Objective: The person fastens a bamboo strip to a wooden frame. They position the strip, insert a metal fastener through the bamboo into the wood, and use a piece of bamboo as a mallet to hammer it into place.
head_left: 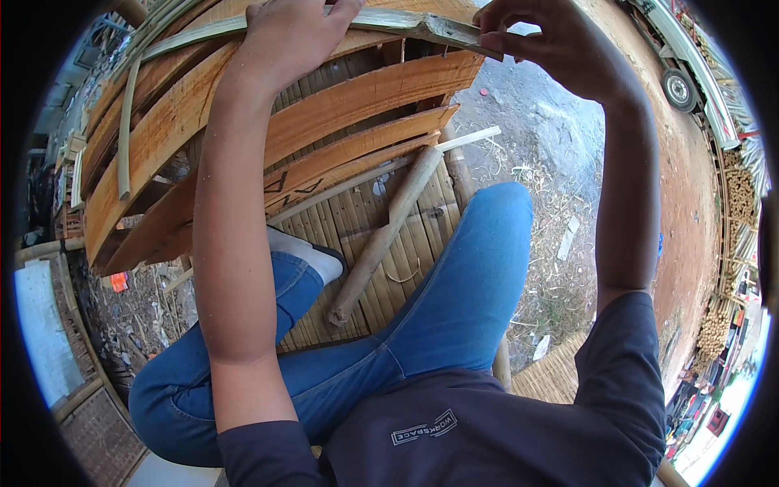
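Note:
A long pale bamboo strip (381, 19) stretches across the top of the view, above a stack of curved-looking wooden planks (365, 89). My left hand (296, 40) is closed over it, with its fingers partly cut off by the upper edge. To the right, my right hand (548, 45) pinches the strip's right end between thumb and fingers. Below the planks, a rough wooden stick (389, 231) lies slantwise on the bamboo-slat platform (349, 219), a pale sliver (471, 138) by its far end. Neither hand touches the stick.
More thin strips (126, 134) rest on the planks at the left. My crossed legs in blue jeans (479, 268) take up the platform's near side. Shavings litter the ground (560, 219) to the right. A parked vehicle's wheel (680, 89) and stacked poles (738, 191) are farther right.

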Available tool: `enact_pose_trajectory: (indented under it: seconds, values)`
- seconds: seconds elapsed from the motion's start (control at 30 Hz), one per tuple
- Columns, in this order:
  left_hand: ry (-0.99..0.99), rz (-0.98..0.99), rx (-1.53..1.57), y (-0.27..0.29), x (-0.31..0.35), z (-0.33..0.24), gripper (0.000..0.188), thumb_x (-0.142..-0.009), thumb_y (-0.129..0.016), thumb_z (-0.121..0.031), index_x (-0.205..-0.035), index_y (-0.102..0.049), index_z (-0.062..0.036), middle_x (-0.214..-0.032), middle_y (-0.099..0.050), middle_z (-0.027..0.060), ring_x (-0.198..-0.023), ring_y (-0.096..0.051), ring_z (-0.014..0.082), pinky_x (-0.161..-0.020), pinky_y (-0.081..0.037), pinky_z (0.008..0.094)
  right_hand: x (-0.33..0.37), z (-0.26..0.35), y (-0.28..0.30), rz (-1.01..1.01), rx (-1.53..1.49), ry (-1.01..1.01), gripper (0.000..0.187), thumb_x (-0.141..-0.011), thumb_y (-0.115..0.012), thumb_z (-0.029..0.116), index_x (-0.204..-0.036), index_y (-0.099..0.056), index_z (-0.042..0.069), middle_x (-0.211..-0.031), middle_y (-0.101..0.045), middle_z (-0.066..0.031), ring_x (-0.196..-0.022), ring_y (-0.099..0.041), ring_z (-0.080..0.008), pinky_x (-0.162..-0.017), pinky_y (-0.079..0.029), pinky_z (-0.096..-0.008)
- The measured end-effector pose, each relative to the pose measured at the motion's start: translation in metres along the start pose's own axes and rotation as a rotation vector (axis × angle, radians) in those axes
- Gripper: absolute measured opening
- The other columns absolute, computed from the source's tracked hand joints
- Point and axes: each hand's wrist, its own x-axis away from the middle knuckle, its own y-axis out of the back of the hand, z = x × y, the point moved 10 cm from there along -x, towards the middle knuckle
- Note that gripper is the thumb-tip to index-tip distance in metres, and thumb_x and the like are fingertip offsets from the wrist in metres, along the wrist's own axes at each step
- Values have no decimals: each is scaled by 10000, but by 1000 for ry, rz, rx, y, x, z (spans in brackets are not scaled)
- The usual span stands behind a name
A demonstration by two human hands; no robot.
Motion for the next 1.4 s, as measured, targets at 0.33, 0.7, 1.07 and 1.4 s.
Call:
enact_pose_trajectory:
  seconds: [0.33,0.7,1.07,1.4]
  values:
    - [20,40,-124,-8,-4,7,335,-1008,-509,-340,-1127,-625,-49,-1080,-675,164,-1096,-613,323,-1022,-346,477,113,76,-96,58,-880,-75,131,-902,-723,91,-834,-652,4,-813,-689,-82,-720,-664,-175,-632,-512,-320]
    - [27,-2,-111,1,10,9,341,-992,-516,-333,-1143,-638,-52,-1102,-678,182,-1122,-604,339,-1035,-348,476,-45,194,-380,361,-553,-52,277,-876,-687,239,-1093,-703,67,-1034,-722,-205,-1013,-686,-390,-910,-549,-465]
    - [116,47,-46,4,6,-2,310,-982,-549,-297,-1096,-648,-25,-1046,-682,178,-1096,-607,340,-1021,-374,467,-65,210,-462,397,-565,-64,301,-870,-690,246,-1116,-693,73,-1023,-723,-203,-1000,-686,-390,-902,-548,-466]
    - [73,4,-64,4,2,-3,295,-996,-542,-298,-1069,-636,-27,-1043,-660,177,-1059,-610,348,-1023,-380,458,-66,209,-459,389,-575,-58,327,-863,-693,253,-1139,-683,78,-1011,-724,-200,-986,-686,-390,-894,-547,-466]
